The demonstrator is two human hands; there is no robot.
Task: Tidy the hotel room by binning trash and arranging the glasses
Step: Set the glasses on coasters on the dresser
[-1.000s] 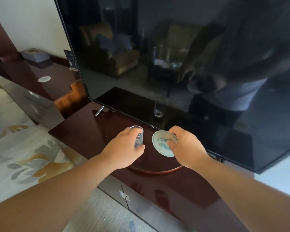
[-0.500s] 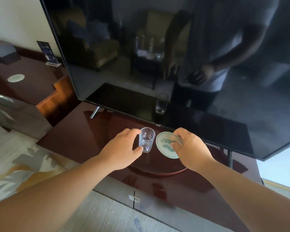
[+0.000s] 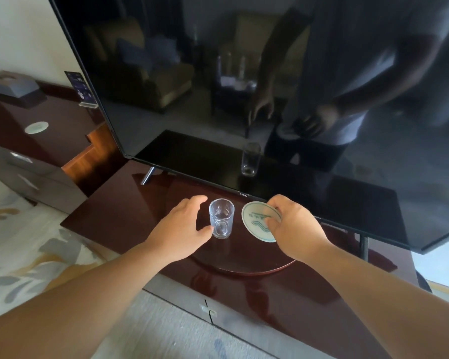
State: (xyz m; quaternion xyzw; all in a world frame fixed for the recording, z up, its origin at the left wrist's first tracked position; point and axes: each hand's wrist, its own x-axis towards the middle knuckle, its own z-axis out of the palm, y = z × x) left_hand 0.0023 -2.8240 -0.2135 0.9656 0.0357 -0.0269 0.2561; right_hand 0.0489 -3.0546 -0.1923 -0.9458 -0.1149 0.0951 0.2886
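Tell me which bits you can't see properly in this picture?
All in the head view:
- Coaster: its right edge is hidden under the right hand, and its print is too small to read.
- Left hand: whether the thumb touches the glass is too close to tell.
- Card: partly behind the television, print too small.
- Tray: partly hidden under both hands.

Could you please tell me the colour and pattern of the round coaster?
White coaster with a thin teal ring and teal wavy lines; head view.
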